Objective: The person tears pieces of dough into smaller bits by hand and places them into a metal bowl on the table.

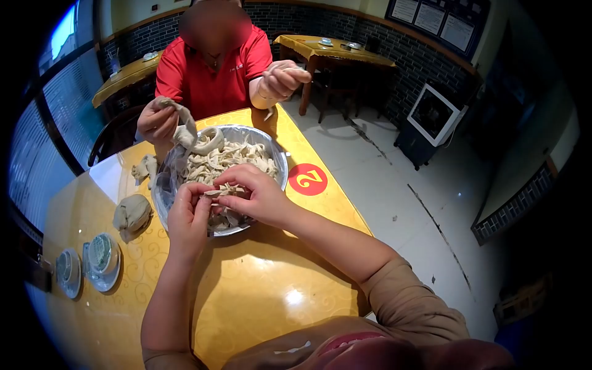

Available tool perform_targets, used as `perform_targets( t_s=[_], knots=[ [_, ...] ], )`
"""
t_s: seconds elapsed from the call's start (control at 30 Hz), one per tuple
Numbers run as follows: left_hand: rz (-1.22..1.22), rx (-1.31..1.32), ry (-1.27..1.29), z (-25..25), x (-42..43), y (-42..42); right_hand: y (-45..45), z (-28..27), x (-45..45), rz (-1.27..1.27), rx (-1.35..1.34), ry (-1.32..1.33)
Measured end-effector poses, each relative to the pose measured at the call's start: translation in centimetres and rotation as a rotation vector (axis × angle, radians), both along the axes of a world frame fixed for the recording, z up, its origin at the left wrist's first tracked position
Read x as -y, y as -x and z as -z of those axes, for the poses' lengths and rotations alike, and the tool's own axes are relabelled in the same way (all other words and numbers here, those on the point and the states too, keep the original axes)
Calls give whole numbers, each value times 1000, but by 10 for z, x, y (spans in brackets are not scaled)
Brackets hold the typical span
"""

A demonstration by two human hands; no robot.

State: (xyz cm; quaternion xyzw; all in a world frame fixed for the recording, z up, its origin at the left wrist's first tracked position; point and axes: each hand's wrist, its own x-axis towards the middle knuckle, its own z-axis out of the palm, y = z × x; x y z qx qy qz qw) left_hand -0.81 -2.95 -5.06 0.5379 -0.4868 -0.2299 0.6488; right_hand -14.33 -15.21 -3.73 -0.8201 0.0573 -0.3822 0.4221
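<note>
A wide metal basin (pixel 282 169) with a clear plastic lining holds a heap of pale beige, dough-like strips (pixel 231 157). Over its near side, my left hand (pixel 188 216) and my right hand (pixel 258 194) are close together, fingers pinched on a small strip of dough (pixel 223 192). The exact grip of the left fingertips is partly hidden. Across the table a person in a red shirt (pixel 213 77) holds a long, thick dough piece (pixel 184 123) at the basin's far left rim. That person's other hand (pixel 283 80) is raised, closed around something pale.
Left of the basin lie a rounded dough lump (pixel 132 214) and a smaller piece (pixel 145 168). Stacked bowls on saucers (pixel 103 256) stand farther left on the yellow table (pixel 259 290). A red number sticker (pixel 308 179) is at the right edge; an air cooler (pixel 431 117) stands beyond.
</note>
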Motion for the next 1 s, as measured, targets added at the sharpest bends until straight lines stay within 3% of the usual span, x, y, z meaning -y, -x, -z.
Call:
perform_targets(
  t_s=[0.13, 0.23, 0.43, 0.53, 0.73, 1.0],
  knots=[
    [-73, 56, 18, -1, 0, 6, -1, 3, 4, -22, 26, 78],
    [-212, 448, 47, 0, 0, -1, 0, 2, 2, -23, 7, 58],
    [-143, 184, -53, -12, -6, 12, 3, -4, -1, -62, -63, -59],
    [-102, 76, 1, -7, -2, 12, 0, 2, 2, -32, 32, 66],
    [-97, 152, -16, -8, -4, 9, 2, 0, 0, -89, -22, -151],
    [-142, 172, 51, -5, -2, 7, 2, 4, 2, -106, -76, -228]
  ],
)
